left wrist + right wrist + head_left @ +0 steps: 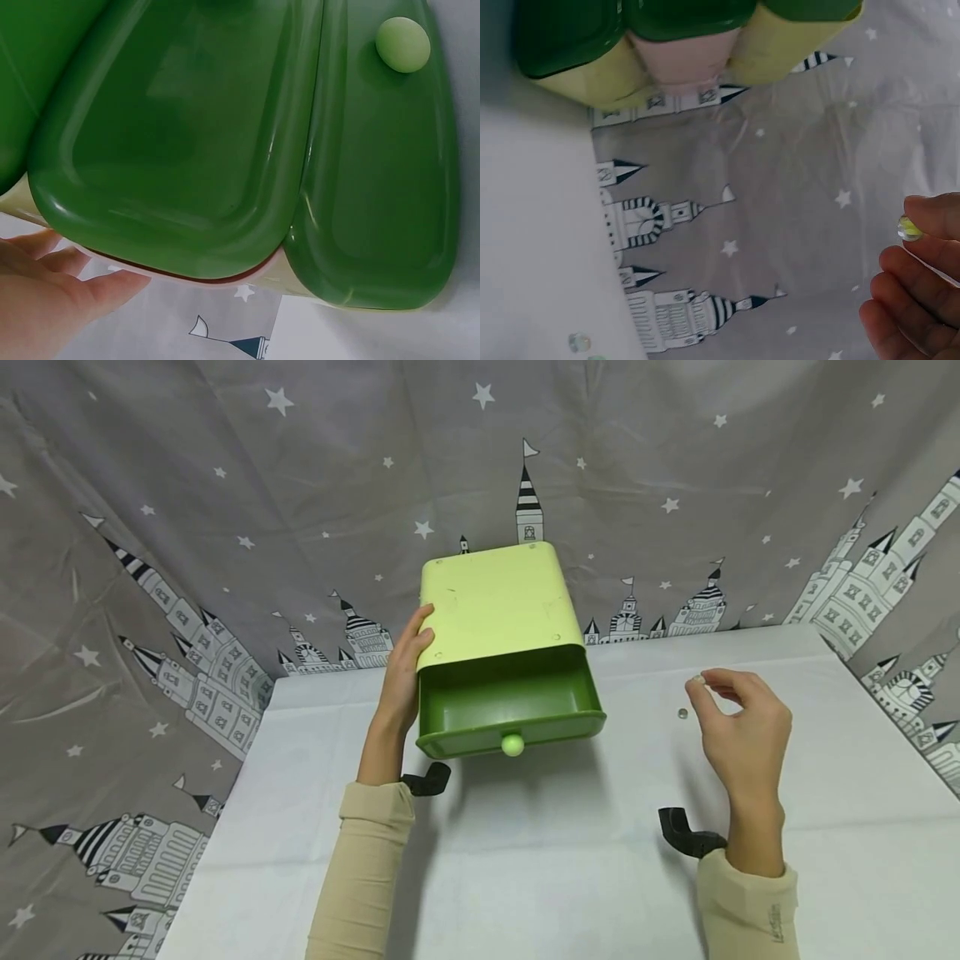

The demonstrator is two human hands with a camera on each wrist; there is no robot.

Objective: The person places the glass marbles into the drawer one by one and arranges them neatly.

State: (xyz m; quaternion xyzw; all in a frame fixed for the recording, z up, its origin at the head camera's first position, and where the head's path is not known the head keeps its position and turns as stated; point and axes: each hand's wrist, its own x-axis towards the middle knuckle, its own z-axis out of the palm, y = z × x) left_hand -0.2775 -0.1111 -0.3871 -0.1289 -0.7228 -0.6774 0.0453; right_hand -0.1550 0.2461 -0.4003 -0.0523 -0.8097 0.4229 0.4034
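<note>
the pale yellow-green plastic drawer box (498, 606) stands on the white table (525, 860), and its dark green drawer (510, 710) with the round light-green knob (513, 744) is pulled out, so the opening looks done; the drawer appears to hold nothing as far as the head view shows. the left hand (405, 672) rests flat against the box's left side, fingers straight and steadying it rather than wrapped round it. the right hand (738, 714) hovers well to the right of the drawer, above the table, its fingertips pinching a small clear glass bead (909, 227) with a yellowish tint. a second small bead (682, 713) lies on the table just beside that hand. judging by this, one bead is picked up but not yet in the drawer, and the other has not been lifted. the left wrist view is filled with green plastic at close range, so the drawer's far corners cannot be checked there. in the right wrist view only the fingertips show, and something small and glassy (578, 343) at the bottom edge is too blurred to name with confidence. the grey castle-print curtain (225, 527) hides whatever lies behind the box.
</note>
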